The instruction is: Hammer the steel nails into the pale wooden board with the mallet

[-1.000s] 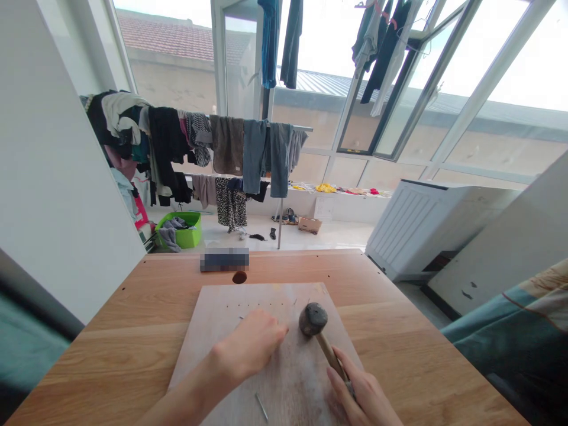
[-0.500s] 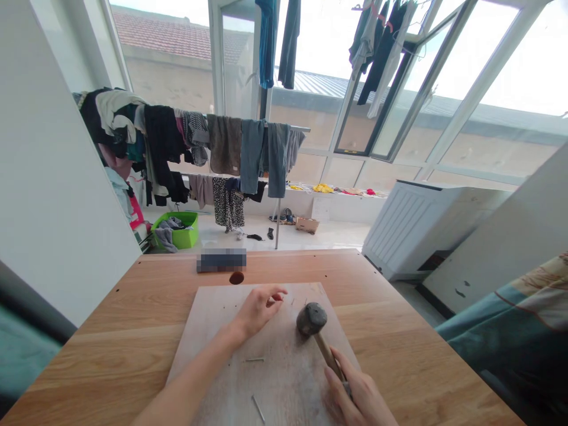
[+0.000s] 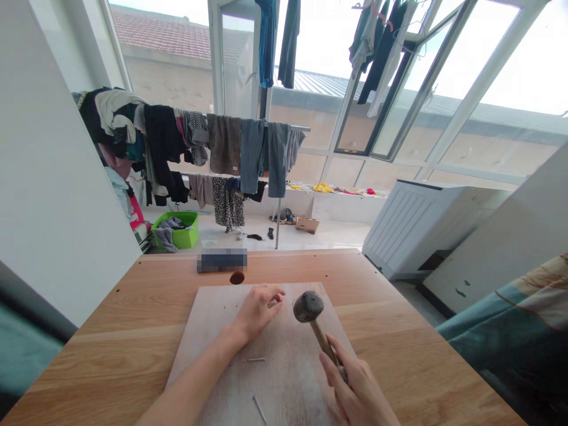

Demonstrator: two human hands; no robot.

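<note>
Head view is showing a grey-brown cloth [image 3: 225, 142] that is hanging on a rail and carrying a pale tag [image 3: 238, 169] too small to read. Pixelation is blurring the dark object [image 3: 222, 260] on the far part of the wooden table [image 3: 394, 337], so its surface is staying illegible. The bottom edge of the view is cutting off both forearms and the near end of the pale board [image 3: 293, 384], which is lying on the table. The left hand [image 3: 260, 310] is hovering over or resting on the board's far part, its fingers half curled; whether they are pinching anything I cannot tell. The right hand [image 3: 357, 381] is gripping the handle of the hammer [image 3: 308, 306], whose dark head is tilting over the board's right side. One nail [image 3: 256, 359] is lying near the left forearm, and a second nail [image 3: 259, 409] is lying closer to the bottom edge.
</note>
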